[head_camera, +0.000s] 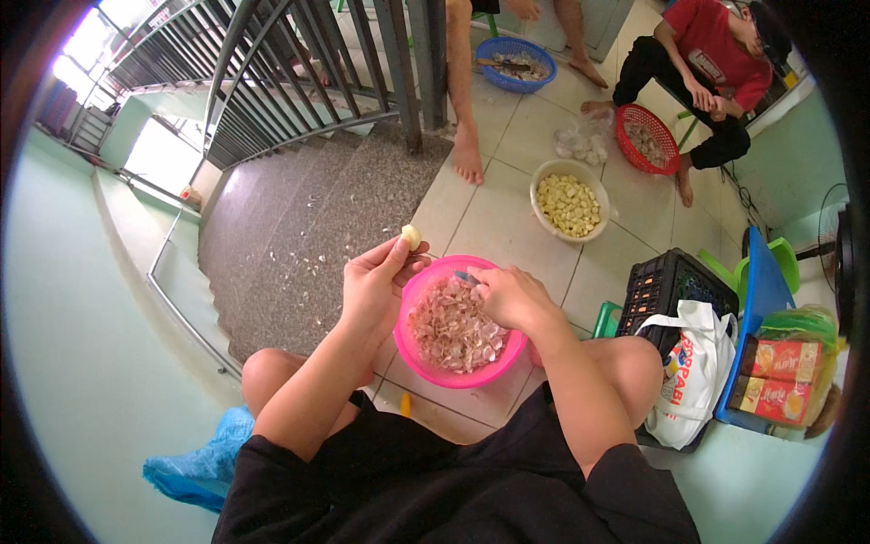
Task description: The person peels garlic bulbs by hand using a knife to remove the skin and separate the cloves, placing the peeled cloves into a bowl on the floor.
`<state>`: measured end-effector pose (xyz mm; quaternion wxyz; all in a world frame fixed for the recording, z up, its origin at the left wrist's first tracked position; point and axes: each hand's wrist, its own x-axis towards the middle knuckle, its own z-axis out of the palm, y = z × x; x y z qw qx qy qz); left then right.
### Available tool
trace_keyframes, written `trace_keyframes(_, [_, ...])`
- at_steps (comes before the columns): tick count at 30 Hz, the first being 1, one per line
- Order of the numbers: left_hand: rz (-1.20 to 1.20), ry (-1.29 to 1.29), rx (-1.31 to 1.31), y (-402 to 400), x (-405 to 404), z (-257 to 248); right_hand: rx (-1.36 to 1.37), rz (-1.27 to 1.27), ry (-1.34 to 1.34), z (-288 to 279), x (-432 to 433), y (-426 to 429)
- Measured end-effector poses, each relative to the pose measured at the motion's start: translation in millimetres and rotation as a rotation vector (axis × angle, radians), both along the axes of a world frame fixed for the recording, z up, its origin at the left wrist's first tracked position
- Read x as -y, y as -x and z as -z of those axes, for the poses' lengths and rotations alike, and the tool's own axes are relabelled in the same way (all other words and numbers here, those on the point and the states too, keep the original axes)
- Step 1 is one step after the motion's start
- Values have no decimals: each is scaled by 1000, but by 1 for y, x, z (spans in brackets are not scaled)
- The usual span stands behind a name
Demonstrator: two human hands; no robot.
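Note:
Between thumb and fingers my left hand (376, 275) pinches a pale peeled garlic clove (410, 236), raised past the far left rim of a pink plastic basket (414, 353). My right hand (518, 297) is closed around a small knife whose short blade (466, 277) points left over the basket; most of its handle is hidden in my fist. Papery pinkish garlic skins (459, 326) fill the basket, which stands on the floor between my knees. Farther off, a cream bowl (540, 216) holds many peeled cloves (569, 204).
Two people sit ahead, by a blue basket (495, 78) and a red basket (625, 136). A plastic bag of garlic (583, 143) lies between them. Granite stairs (299, 224) drop away at left beside a metal railing (401, 75). A black crate (652, 292) and white tote bag (690, 381) stand right.

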<state>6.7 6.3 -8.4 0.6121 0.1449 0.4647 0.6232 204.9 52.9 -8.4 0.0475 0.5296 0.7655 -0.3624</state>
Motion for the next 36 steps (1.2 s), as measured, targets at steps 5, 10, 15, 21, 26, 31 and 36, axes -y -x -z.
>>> trace_keyframes(5, [30, -37, -76, -4, -1, 2, -585, 81, -58, 5, -1, 6])
trace_keyframes(10, [36, -68, -56, -8, 2, 3, -1105, 145, 159, -4, 19, 29])
trace_keyframes(15, [61, -111, 16, -11, 5, 2, -1060, 172, 117, -8, 23, 28])
trace_keyframes(21, [103, -202, -15, -10, 5, -3, -1059, 131, 89, -12, 22, 25])
trace_keyframes(26, [129, -215, 35, -3, 4, 1, -1122, 105, 101, -7, 22, 26])
trace_keyframes(31, [147, -252, -16, 0, 4, 1, -1108, 123, 239, -21, 23, 21])
trace_keyframes(36, [157, -257, -140, -1, 5, -5, -1086, 92, 294, -19, 15, 11])
